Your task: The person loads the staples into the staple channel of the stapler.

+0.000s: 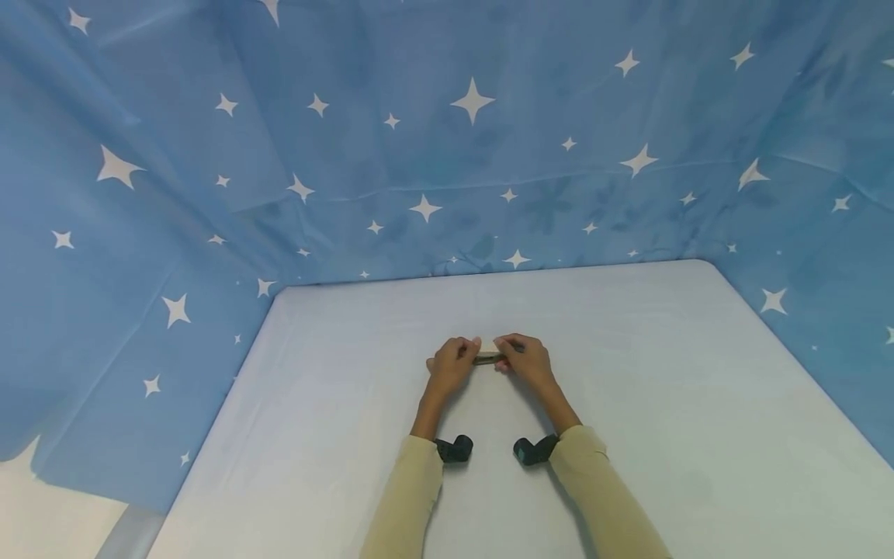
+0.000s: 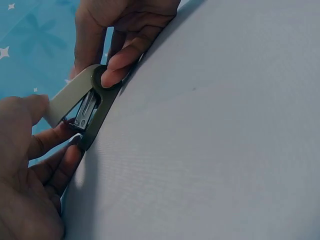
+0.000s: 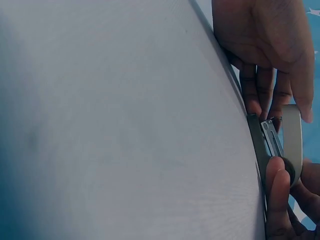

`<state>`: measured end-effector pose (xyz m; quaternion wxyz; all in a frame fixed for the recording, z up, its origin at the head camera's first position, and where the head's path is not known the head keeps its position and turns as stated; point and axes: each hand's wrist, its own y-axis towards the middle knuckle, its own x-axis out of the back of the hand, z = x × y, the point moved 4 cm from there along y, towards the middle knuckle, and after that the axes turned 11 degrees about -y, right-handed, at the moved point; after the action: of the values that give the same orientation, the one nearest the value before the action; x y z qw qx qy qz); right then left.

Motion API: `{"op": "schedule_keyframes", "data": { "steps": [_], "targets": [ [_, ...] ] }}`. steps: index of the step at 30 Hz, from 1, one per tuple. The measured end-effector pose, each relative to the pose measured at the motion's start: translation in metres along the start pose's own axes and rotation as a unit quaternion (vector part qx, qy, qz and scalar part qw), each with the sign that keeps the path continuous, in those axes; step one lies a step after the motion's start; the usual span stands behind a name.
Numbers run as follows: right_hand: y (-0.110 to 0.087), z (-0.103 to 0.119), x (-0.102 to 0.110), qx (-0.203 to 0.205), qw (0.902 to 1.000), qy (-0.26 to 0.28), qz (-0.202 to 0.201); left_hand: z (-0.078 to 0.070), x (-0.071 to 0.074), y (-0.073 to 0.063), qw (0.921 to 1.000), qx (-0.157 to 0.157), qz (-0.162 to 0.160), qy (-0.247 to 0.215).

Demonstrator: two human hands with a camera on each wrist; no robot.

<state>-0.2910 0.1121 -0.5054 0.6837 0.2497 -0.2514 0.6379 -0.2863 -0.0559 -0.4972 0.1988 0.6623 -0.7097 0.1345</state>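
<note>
A stapler [image 1: 488, 358] with a cream top arm and a dark green base is held low at the table between both hands. In the left wrist view its top arm [image 2: 70, 97] stands apart from the base [image 2: 101, 117], and a metal staple channel [image 2: 86, 111] shows between them. My left hand [image 1: 449, 369] grips the front end, thumb on the top arm and fingers at the base. The hinge end is pinched by my right hand [image 1: 531, 363], with fingertips beside the round hinge. Whether staples lie in the channel is unclear.
A white-covered table [image 1: 335, 388] spreads beneath the hands. Blue cloth with white stars [image 1: 391, 155] hangs behind it and along both sides. Dark wrist-worn devices [image 1: 455, 449] sit on the inner side of each forearm, by the light sleeves.
</note>
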Motion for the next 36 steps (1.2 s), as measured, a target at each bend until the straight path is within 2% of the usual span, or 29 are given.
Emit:
{"op": "schedule_keyframes", "data": {
  "steps": [8,12,19,26,30,36],
  "targets": [
    [-0.0006,0.0006,-0.0018,-0.015,0.9999,-0.003,0.000,0.0001,0.0004,-0.0005,0.9999,0.012,-0.009,-0.006],
    [-0.0019,0.0026,-0.0016,-0.008,1.0000,0.005,0.000,-0.0011,0.0011,0.0003,0.9998,0.015,-0.017,0.000],
    [-0.0020,0.0054,0.0016,0.013,0.9999,0.004,-0.010,-0.0016,-0.0009,0.0044,0.9993,0.001,-0.036,0.008],
    [-0.0048,0.0046,0.0017,0.003,0.9999,-0.003,-0.010,-0.0007,-0.0021,0.0034,0.9993,-0.002,-0.033,0.016],
    [-0.0031,0.0051,0.0021,0.002,0.9999,-0.003,-0.015,-0.0014,0.0008,0.0035,0.9996,-0.008,-0.027,0.003],
    [-0.0035,0.0040,-0.0009,-0.007,0.9999,0.001,-0.011,0.0043,0.0026,0.0008,0.9997,0.002,-0.001,-0.023]
  ]
}}
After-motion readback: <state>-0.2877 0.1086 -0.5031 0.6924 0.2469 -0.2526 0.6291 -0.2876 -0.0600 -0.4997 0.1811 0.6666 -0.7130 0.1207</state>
